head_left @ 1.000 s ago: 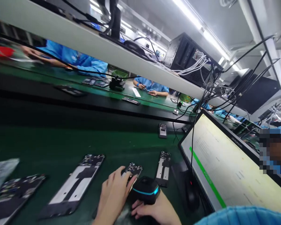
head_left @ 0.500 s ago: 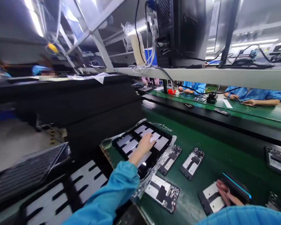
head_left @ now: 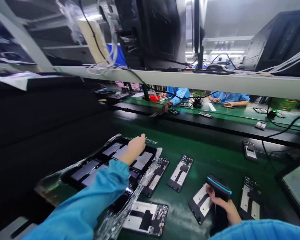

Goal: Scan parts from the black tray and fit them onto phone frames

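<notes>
Left hand point(head_left: 136, 146) stretched out over the far edge of a black tray point(head_left: 100, 166), fingers curled loosely down onto its rim and onto the grey, matte rectangular panels set in rows inside; whether anything is pinched cannot be told. Tray shallow and rigid, half wrapped in crinkled clear plastic film point(head_left: 130, 206) that trails glossy and creased toward the near edge. Blue sleeve point(head_left: 90, 206) of smooth fabric across the tray's near half, hiding several panels. Right hand point(head_left: 221, 203) closed around a black handheld scanner point(head_left: 218, 186), fingers wrapped on its grip, a thin cyan light strip along its blunt rounded head; head tilted over a flat phone frame point(head_left: 200, 205) lying just beside and partly under it. More phone frames flat on the green matte surface point(head_left: 210, 153): one point(head_left: 180, 173) between tray and scanner, one point(head_left: 155, 176) touching the film at the tray's right edge, one point(head_left: 146, 218) near the bottom edge, one point(head_left: 251, 200) right of the scanner, each a slim dark rectangle with pale metal plate and exposed circuit parts at one end. Monitor corner point(head_left: 296, 186) at the far right. White shelf point(head_left: 215, 83) overhead, carrying dark computer cases and cables. Beyond, co-workers in blue sleeves point(head_left: 227, 97) at a second green belt.
</notes>
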Available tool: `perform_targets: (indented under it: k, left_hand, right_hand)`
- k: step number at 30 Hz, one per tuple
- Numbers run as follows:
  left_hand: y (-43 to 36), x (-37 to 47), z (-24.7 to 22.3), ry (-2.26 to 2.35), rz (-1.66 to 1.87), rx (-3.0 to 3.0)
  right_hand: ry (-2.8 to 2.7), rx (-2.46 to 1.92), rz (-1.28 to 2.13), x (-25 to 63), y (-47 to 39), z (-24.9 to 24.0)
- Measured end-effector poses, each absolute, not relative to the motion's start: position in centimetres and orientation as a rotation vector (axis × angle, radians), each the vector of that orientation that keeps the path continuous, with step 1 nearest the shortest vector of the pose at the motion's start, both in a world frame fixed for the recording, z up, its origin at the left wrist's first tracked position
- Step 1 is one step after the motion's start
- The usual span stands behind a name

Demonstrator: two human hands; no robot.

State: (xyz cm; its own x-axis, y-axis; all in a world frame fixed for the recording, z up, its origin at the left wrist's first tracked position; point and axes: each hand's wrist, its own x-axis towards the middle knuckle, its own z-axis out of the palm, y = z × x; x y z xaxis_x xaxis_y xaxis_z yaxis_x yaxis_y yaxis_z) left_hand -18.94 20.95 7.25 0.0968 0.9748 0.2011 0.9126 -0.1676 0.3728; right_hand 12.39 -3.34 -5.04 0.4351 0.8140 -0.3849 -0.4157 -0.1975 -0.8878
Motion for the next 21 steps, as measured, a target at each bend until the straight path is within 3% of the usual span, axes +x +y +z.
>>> perform_targets:
  k: [8,21]
  left_hand:
    - [12.9,-2.5,2.4,1.109,0.641,2.271]
    - [13.9,-2.2,0.4,1.063,0.679,2.149]
  right_hand:
    - [-0.687,-1.283,1.354,13.1,-4.4,-3.5]
    - [-0.599,-1.183,1.327,13.7,-4.1,-3.9]
